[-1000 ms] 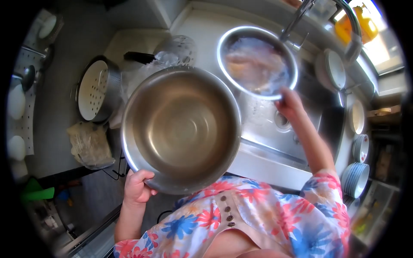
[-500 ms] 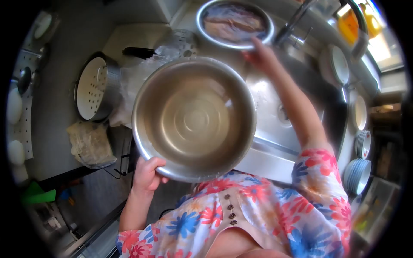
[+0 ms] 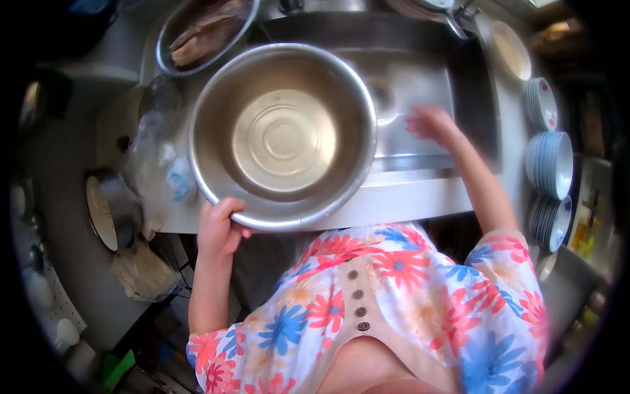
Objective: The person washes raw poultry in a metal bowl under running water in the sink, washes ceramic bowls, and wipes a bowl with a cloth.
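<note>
Left hand (image 3: 224,226) grasping steel basin (image 3: 285,141) by near-left rim; right hand (image 3: 432,125) blurred, loosely spread, empty over sink (image 3: 420,82); steadier with opposite rim supported too

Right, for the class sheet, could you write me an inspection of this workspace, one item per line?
Surface: pale counter around a metal sink.
Job's things: large basin, tilted toward the camera, bottom rings visible; beyond it, a smaller bowl with food, perhaps meat.
Clutter: crumpled plastic bags left of the basin.
Hands: left hand grips the basin's near rim; right hand, blurred, is over the sink area, nothing seen in it.
Cables: nothing seen.
Surroundings: stacked dishes along the right side.
</note>
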